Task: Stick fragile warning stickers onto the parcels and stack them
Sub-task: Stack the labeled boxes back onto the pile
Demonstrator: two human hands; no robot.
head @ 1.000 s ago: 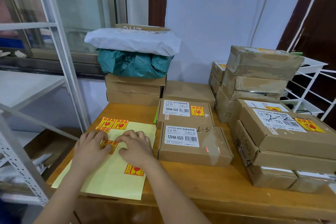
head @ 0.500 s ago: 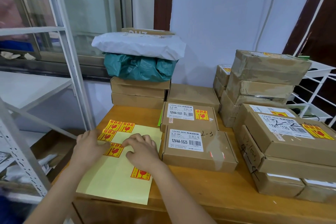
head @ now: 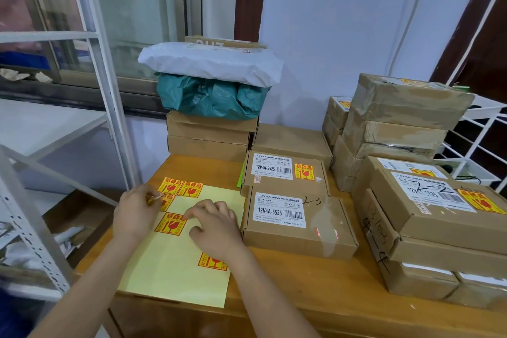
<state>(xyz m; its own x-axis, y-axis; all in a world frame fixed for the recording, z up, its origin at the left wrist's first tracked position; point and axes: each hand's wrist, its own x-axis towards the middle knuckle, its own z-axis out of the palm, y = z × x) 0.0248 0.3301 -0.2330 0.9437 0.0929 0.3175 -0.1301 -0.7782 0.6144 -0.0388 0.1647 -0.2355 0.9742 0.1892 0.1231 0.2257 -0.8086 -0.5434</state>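
A pale yellow backing sheet (head: 175, 263) lies on the wooden table (head: 301, 291) and carries several red-and-yellow fragile stickers. My left hand (head: 135, 212) pinches the lifted edge of one sticker (head: 166, 201) at the sheet's left side. My right hand (head: 215, 225) rests curled on the sheet beside another sticker (head: 170, 223). To the right lies a brown parcel (head: 299, 223) with a white label and no fragile sticker. Behind it sits a parcel (head: 285, 173) that bears one.
Stickered parcels are stacked at the right (head: 439, 217). More boxes, a green bag (head: 211, 97) and a white bag (head: 211, 62) are piled at the back. White metal shelving (head: 41, 241) stands to the left, a white wire rack (head: 482, 145) far right.
My left hand has drawn left and up off the middle sticker and now pinches a sticker edge at the sheet's side. My right hand stays on the sheet. The view has shifted.
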